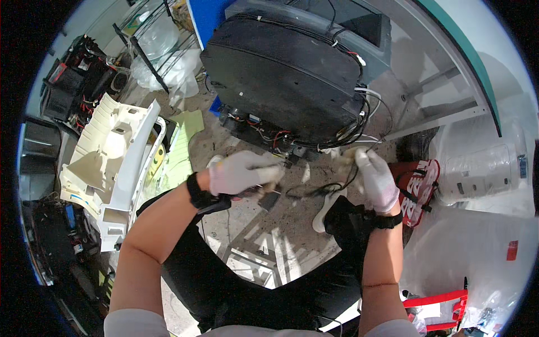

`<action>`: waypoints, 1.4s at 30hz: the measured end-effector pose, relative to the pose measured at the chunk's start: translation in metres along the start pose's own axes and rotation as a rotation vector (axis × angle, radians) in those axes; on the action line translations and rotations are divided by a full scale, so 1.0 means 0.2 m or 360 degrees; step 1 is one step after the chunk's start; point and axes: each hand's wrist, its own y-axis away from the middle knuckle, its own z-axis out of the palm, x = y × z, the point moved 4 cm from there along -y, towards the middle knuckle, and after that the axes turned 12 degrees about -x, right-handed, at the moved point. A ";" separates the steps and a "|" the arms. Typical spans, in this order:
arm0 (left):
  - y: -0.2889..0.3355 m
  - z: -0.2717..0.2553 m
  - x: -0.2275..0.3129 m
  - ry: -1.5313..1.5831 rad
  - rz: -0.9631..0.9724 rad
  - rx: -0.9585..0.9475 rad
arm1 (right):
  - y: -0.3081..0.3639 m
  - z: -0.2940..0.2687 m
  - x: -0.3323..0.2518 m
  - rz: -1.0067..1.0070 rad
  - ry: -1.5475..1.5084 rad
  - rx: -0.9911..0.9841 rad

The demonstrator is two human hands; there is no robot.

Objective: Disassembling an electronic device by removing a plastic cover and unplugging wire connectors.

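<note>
My left hand (241, 173), in a white work glove, is closed around a small tool (275, 192) that is mostly hidden; a thin metal tip shows at its end, and its kind cannot be made out. To the right, my right hand (375, 177), gloved too, grips a thin dark cable (342, 184) between thumb and fingers. The cable loops down and left toward the left hand, blurred. Just beyond both hands stands a large black machine housing (281, 76), with wires and small connectors (269, 135) exposed along its near edge.
A cream plastic shell (112, 146) rests at left beside a yellow-green sheet (185, 140). At right are a red bag (418, 188) and plastic-wrapped items (477, 174). A red-framed object (438, 309) is at lower right. A table leg (438, 122) stands beyond the right hand.
</note>
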 end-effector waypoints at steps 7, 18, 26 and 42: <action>0.17 -0.29 -0.15 0.0218 0.0498 0.0630 | 0.07 -0.31 0.08 -0.0305 -0.0306 0.0706; 0.43 -0.62 -0.16 0.1069 0.1332 0.1431 | 0.11 -0.51 0.24 -0.0063 0.0470 0.1115; 0.73 -1.02 -0.55 0.1209 0.1705 0.1363 | 0.09 -0.52 0.24 -0.0208 0.1116 0.1368; 0.32 -0.43 -0.11 0.0865 0.0841 0.1226 | 0.02 -0.02 0.02 -0.0104 -0.0511 -0.0055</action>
